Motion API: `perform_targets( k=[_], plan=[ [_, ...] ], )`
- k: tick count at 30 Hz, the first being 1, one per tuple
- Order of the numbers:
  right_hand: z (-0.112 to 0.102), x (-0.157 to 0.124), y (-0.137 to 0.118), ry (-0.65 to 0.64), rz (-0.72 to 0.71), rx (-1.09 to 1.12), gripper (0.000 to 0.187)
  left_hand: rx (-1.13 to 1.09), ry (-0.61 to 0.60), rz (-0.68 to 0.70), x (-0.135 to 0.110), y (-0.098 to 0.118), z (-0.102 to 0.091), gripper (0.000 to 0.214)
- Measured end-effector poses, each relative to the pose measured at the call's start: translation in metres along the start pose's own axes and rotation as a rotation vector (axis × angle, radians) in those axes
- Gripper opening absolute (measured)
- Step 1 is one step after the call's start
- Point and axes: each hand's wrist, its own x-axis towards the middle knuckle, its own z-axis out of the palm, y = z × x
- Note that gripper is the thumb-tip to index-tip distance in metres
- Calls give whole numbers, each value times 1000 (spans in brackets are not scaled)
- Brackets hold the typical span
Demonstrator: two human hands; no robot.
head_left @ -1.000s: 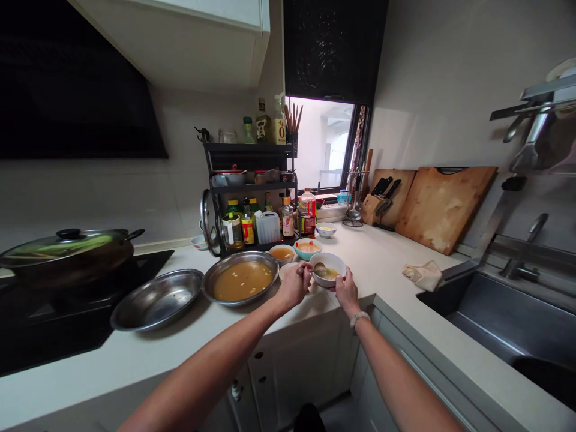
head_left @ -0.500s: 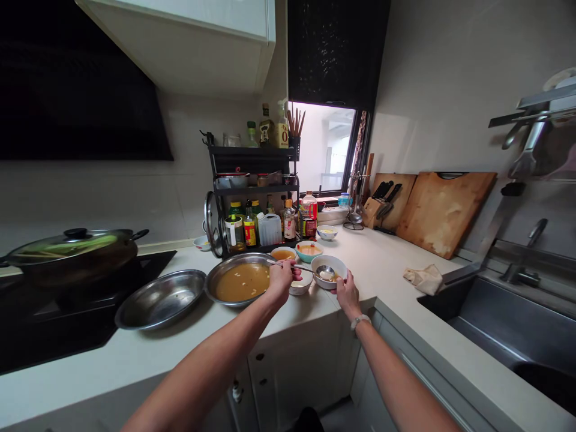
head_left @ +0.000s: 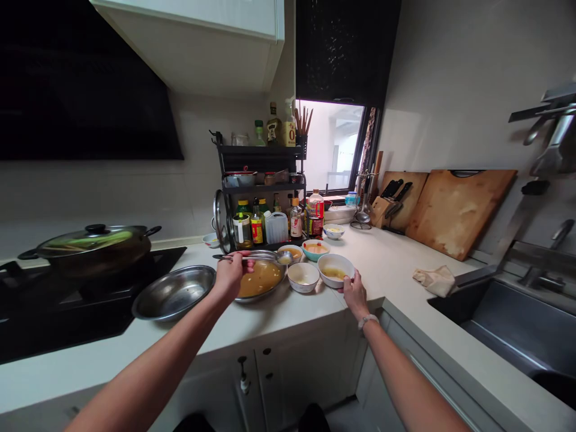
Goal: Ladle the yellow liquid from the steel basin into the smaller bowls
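My left hand (head_left: 233,277) is closed around the handle of a metal ladle (head_left: 284,258), whose bowl hangs near the right rim of a wide metal basin (head_left: 252,298) of brown broth. My right hand (head_left: 354,292) grips the near right rim of a white bowl (head_left: 336,260) that has some yellowish liquid in it. Between basin and held bowl stands another white bowl (head_left: 302,285) with a little pale content. Behind these are a turquoise bowl (head_left: 315,256) of orange-brown liquid and one more bowl (head_left: 294,248) of similar liquid, partly hidden by the ladle.
An oval metal basin (head_left: 173,294) sits left, beside a lidded pan (head_left: 96,252) on the black stove. A black rack (head_left: 261,188) with bottles stands behind. To the right are a knife block (head_left: 383,210), a cutting board (head_left: 461,210), a cloth (head_left: 434,279) and the sink (head_left: 508,324).
My left hand has carried the ladle leftward, out of the white bowl and over toward the broth basin. My right hand stays on the bowl. The view has shifted slightly left.
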Motion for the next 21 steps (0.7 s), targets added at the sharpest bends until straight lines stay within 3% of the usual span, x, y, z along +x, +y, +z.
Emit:
perform_targets(
  k=[5, 9, 13, 17, 21],
  plan=[
    [0, 1, 1, 4, -15, -3, 53, 253, 13, 186, -8, 11, -42, 17],
    [0, 1, -1, 9, -21, -23, 52, 537, -105, 337, -19, 8, -63, 17],
    [0, 0, -2, 0, -13, -5, 51, 596, -219, 453, -21, -3, -73, 17],
    [2, 1, 1, 12, -38, -6, 49, 535, -210, 465, -22, -9, -55, 21],
    [4, 2, 6, 15, -45, 2, 52, 442, -204, 438, -28, -15, -8, 23]
  ],
)
